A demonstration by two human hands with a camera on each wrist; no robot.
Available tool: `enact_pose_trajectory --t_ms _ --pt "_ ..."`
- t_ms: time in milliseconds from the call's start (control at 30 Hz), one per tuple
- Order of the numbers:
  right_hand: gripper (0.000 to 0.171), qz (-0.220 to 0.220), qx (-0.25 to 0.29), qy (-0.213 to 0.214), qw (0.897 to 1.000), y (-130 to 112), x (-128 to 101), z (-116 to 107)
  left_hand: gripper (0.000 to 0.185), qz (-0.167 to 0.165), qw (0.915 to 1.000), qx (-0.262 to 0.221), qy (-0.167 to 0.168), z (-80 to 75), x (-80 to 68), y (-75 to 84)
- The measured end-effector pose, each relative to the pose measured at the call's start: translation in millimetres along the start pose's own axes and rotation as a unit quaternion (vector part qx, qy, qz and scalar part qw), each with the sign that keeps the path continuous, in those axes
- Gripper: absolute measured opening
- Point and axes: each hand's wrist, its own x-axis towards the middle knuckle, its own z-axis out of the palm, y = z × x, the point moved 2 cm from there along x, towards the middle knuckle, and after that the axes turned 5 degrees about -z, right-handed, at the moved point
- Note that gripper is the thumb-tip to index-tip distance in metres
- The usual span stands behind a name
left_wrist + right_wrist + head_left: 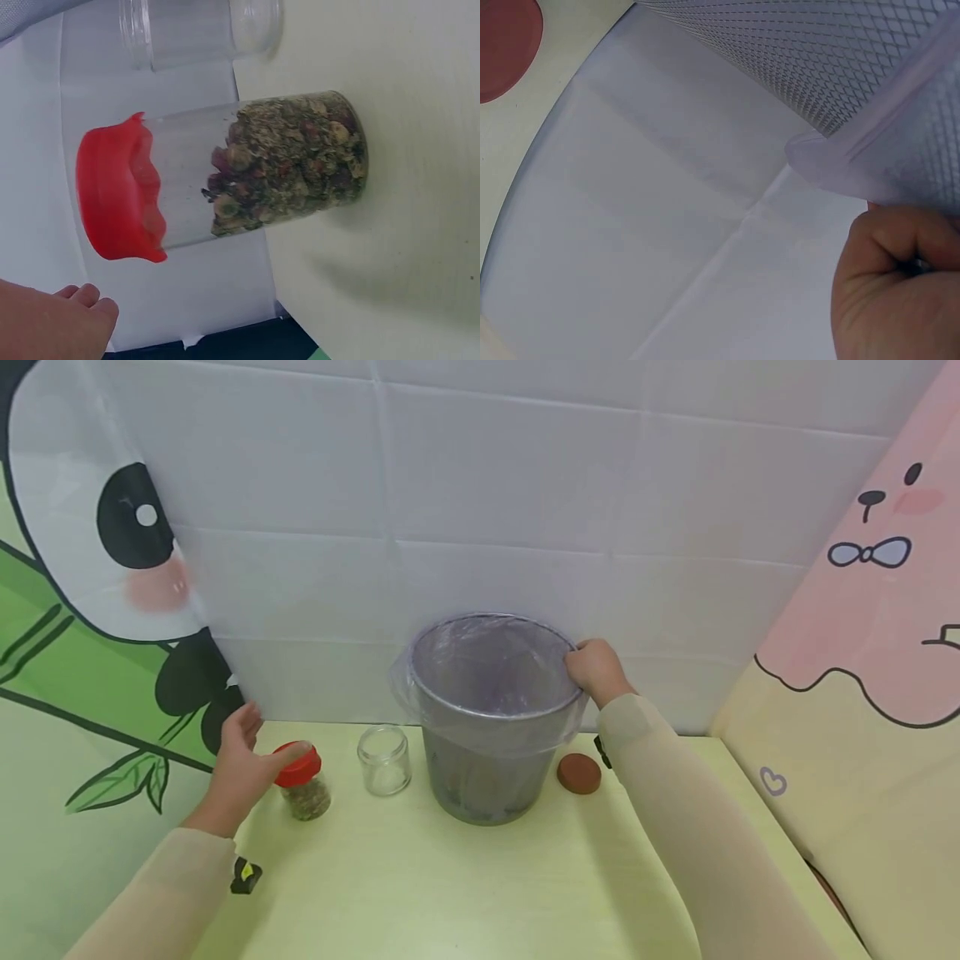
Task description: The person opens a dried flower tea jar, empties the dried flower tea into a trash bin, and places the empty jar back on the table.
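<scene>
A grey mesh bin lined with a clear plastic bag stands at the back middle of the yellow-green table. My right hand grips its right rim; in the right wrist view the fingers curl on the rim and the bag. A glass jar with a red lid, part-filled with dried herbs, stands at the left. My left hand is beside it with straight fingers, the thumb near the lid. In the left wrist view the jar stands apart from the fingers.
An empty lidless glass jar stands between the red-lidded jar and the bin. A brown round lid lies right of the bin. White backdrop behind, cartoon panels at both sides. A small black and yellow tag sits on my left sleeve.
</scene>
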Motion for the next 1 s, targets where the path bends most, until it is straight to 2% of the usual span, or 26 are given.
enact_pose_trajectory --t_ms 167,367,633,1000 --pt "0.046 0.000 0.001 -0.003 1.000 1 -1 -1 0.113 -0.002 0.9999 -0.006 0.010 -4.5 -3.3 -7.1" --pt "0.046 -0.002 -0.001 -0.003 1.000 1 -1 -1 0.111 -0.027 0.9995 -0.010 0.016 -6.0 -6.7 -19.3" --pt "0.042 0.001 0.008 0.000 1.000 -1 -5 -3 0.109 -0.046 0.9971 -0.046 0.039 5.6 -19.0 -37.7" --pt "0.039 -0.004 0.005 0.001 1.000 -1 -6 -3 0.114 -0.077 0.9930 -0.083 0.032 23.6 -20.7 -62.1"
